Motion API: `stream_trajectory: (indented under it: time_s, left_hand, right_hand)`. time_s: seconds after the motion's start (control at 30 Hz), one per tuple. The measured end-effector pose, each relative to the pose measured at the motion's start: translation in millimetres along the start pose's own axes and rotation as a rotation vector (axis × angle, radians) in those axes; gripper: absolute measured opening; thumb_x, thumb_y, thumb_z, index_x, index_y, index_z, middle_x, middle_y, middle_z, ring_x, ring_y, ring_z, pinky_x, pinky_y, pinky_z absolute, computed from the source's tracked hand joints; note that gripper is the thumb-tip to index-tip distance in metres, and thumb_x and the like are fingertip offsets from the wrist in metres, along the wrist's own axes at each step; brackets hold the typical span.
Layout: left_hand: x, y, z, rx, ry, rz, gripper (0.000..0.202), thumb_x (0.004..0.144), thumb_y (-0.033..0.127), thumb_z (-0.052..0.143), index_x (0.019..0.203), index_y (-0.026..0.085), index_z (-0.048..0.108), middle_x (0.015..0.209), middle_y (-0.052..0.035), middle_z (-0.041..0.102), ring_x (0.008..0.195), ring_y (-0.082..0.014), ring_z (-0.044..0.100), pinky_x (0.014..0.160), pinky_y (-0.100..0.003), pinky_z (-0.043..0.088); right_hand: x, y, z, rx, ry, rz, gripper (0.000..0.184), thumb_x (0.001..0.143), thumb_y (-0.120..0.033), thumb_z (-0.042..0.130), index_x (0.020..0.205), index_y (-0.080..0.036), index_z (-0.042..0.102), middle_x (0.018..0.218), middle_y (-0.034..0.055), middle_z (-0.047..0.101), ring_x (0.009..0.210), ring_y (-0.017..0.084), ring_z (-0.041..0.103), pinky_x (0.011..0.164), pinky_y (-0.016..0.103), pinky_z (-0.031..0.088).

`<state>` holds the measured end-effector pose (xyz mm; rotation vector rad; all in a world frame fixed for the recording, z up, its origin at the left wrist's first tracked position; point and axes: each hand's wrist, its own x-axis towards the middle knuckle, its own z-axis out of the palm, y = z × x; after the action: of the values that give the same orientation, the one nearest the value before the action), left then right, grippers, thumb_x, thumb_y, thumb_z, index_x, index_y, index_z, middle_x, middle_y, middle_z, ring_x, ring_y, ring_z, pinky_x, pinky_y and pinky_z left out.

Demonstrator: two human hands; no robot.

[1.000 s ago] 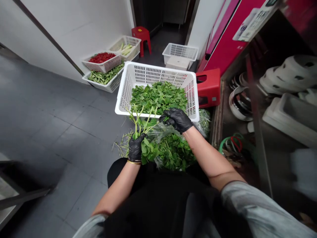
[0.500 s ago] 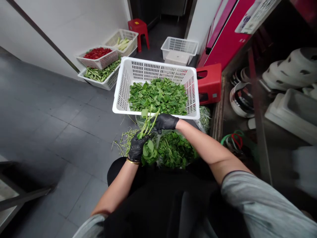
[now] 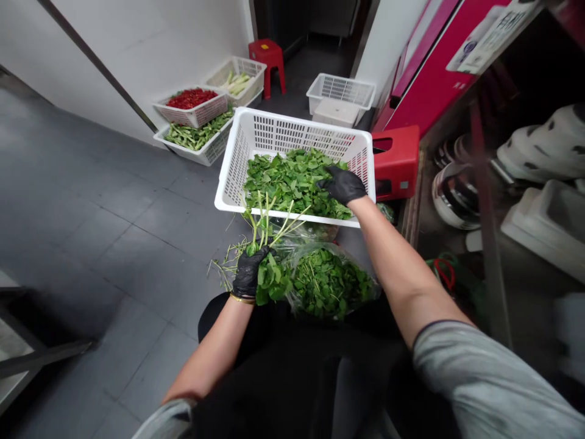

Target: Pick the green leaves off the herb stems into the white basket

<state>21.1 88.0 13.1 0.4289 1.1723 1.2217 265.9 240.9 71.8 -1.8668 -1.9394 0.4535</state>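
Note:
My left hand [image 3: 247,272], in a black glove, is closed around a bunch of leafy green stems [image 3: 266,241] whose bare stalks fan out toward the basket. My right hand [image 3: 342,185], also black-gloved, reaches over the white plastic basket [image 3: 237,160] and rests on the pile of picked green leaves [image 3: 289,181] at its right side; its fingers are curled, and I cannot make out what they hold. A clear plastic bag of greens [image 3: 330,281] lies in front of my lap, between my arms.
Discarded stems [image 3: 227,263] litter the grey tile floor. Stacked white baskets hold red chillies [image 3: 189,99], green beans [image 3: 194,135] and pale vegetables [image 3: 236,82]. An empty white basket [image 3: 340,94], two red stools [image 3: 396,160] and a shelf with bowls [image 3: 450,198] stand on the right.
My right hand left the stems at my left hand and moved up and right into the basket, onto the leaf pile. My left hand kept its hold on the bunch.

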Motion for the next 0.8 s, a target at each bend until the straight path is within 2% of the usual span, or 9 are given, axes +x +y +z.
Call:
stream_trajectory:
  time_s: [0.07,0.13,0.2,0.3,0.37,0.5,0.57,0.7,0.8]
  left_hand:
    - [0,-4,1.2,0.049,0.020,0.042,0.038,0.051,0.030,0.085,0.083,0.015,0.071,0.067,-0.0009,0.068,0.056,-0.0132,0.061,0.055,-0.025,0.047]
    - [-1,-9,2.6,0.107,0.028,0.082,0.036,0.052,0.031,0.084,0.082,0.016,0.070,0.066,0.0000,0.067,0.058,-0.0136,0.060,0.059,-0.027,0.048]
    - [-2,-15,4.1,0.146,0.027,0.147,0.036,0.053,0.031,0.084,0.084,0.016,0.070,0.070,0.0000,0.068,0.060,-0.0136,0.060,0.062,-0.027,0.048]
    - [-7,-22,5.3,0.132,0.021,0.234,0.038,0.052,0.030,0.085,0.085,0.017,0.070,0.078,-0.0011,0.070,0.066,-0.0137,0.061,0.067,-0.028,0.049]
    - [-12,-24,5.0,0.099,0.017,0.226,0.040,0.052,0.030,0.085,0.087,0.017,0.070,0.079,-0.0016,0.071,0.066,-0.0140,0.061,0.067,-0.028,0.049]
    - [-22,-15,4.9,0.113,-0.049,0.153,0.037,0.054,0.031,0.084,0.086,0.016,0.071,0.074,-0.0028,0.070,0.062,-0.0146,0.059,0.065,-0.029,0.048]
    - [-24,-8,5.2,0.160,-0.080,0.189,0.033,0.055,0.031,0.084,0.082,0.016,0.072,0.070,-0.0029,0.069,0.062,-0.0149,0.058,0.065,-0.029,0.047]
    - [-21,-2,-2.2,0.311,-0.054,0.370,0.026,0.060,0.029,0.079,0.084,0.019,0.073,0.074,-0.0032,0.069,0.068,-0.0176,0.059,0.070,-0.029,0.047]
    - [-13,-4,-17.8,0.464,0.011,0.507,0.030,0.064,0.024,0.073,0.094,0.022,0.073,0.083,-0.0032,0.071,0.080,-0.0210,0.061,0.080,-0.031,0.047]
  right_hand:
    - [-32,-18,9,0.220,-0.011,-0.061,0.036,0.087,-0.044,0.056,0.104,-0.014,0.066,0.085,0.0087,0.071,0.069,0.019,0.067,0.060,0.029,0.052]
    - [-63,-43,20,0.363,-0.120,-0.119,0.034,0.087,-0.045,0.055,0.096,-0.016,0.069,0.073,0.0061,0.070,0.061,0.017,0.065,0.053,0.026,0.049]
    - [-84,-65,33,0.325,-0.214,-0.154,0.031,0.080,-0.045,0.064,0.092,-0.017,0.071,0.072,0.0068,0.070,0.064,0.020,0.066,0.056,0.027,0.048]
    - [-91,-81,52,0.191,-0.232,-0.192,0.032,0.073,-0.039,0.071,0.096,-0.017,0.070,0.083,0.0106,0.073,0.079,0.025,0.069,0.066,0.030,0.049]
    - [-86,-78,59,0.298,-0.316,-0.170,0.027,0.073,-0.036,0.070,0.092,-0.016,0.070,0.078,0.0094,0.072,0.074,0.023,0.068,0.063,0.028,0.049]
    - [-76,-65,61,0.711,-0.556,-0.047,0.021,0.073,-0.037,0.067,0.072,-0.015,0.066,0.053,0.0007,0.062,0.044,0.014,0.057,0.045,0.024,0.044]
    - [-72,-61,59,0.817,-0.513,-0.009,0.023,0.073,-0.037,0.065,0.064,-0.015,0.063,0.049,-0.0008,0.059,0.039,0.011,0.051,0.041,0.022,0.041]
    - [-62,-53,50,0.835,-0.281,0.107,0.029,0.075,-0.040,0.063,0.058,-0.016,0.059,0.044,-0.0016,0.053,0.036,0.010,0.046,0.039,0.022,0.037]
    - [-58,-47,37,0.820,-0.374,0.221,0.035,0.075,-0.046,0.063,0.058,-0.017,0.060,0.044,0.0005,0.056,0.034,0.011,0.046,0.036,0.022,0.035]
